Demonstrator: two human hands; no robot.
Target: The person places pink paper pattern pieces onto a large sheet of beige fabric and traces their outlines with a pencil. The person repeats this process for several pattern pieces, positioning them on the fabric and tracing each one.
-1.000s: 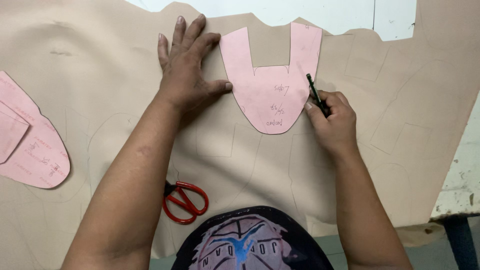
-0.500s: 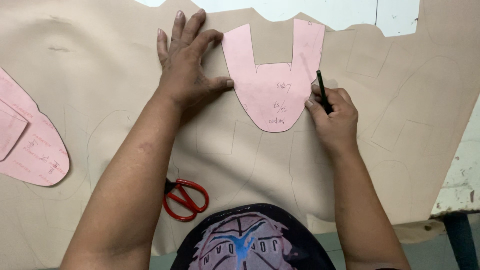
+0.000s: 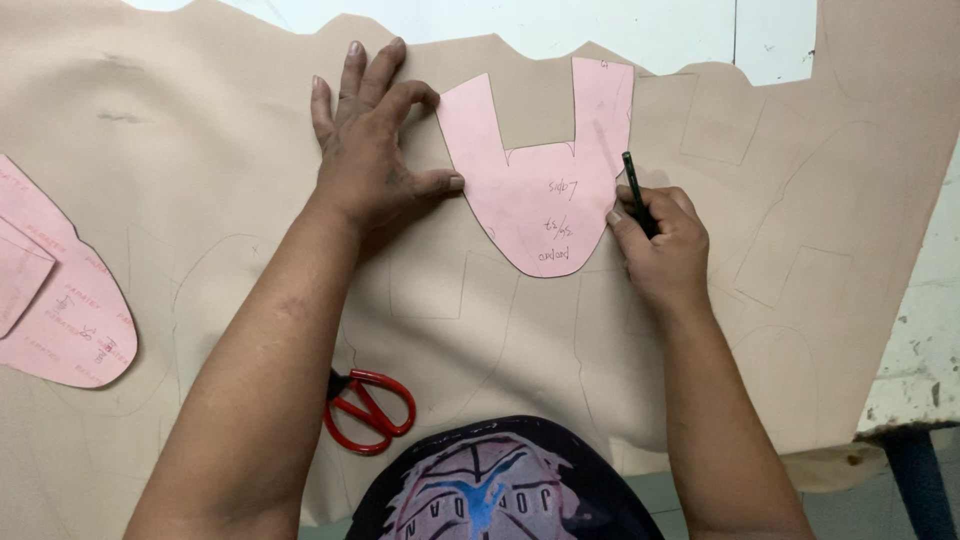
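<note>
A pink U-shaped paper pattern (image 3: 545,200) lies flat on a large tan sheet of material (image 3: 200,150). My left hand (image 3: 370,150) rests spread on the sheet, its thumb and forefinger touching the pattern's left edge. My right hand (image 3: 660,240) grips a dark pen (image 3: 636,188) upright, with the tip against the pattern's right edge. Faint traced outlines cover the tan sheet around both hands.
Red-handled scissors (image 3: 368,410) lie on the sheet near my left forearm. More pink patterns (image 3: 55,290) sit at the far left. A white, chipped table edge (image 3: 920,330) shows at the right, past the sheet's border.
My right hand and the pen have shifted slightly up along the pattern's right edge. The left hand stays pressed in place.
</note>
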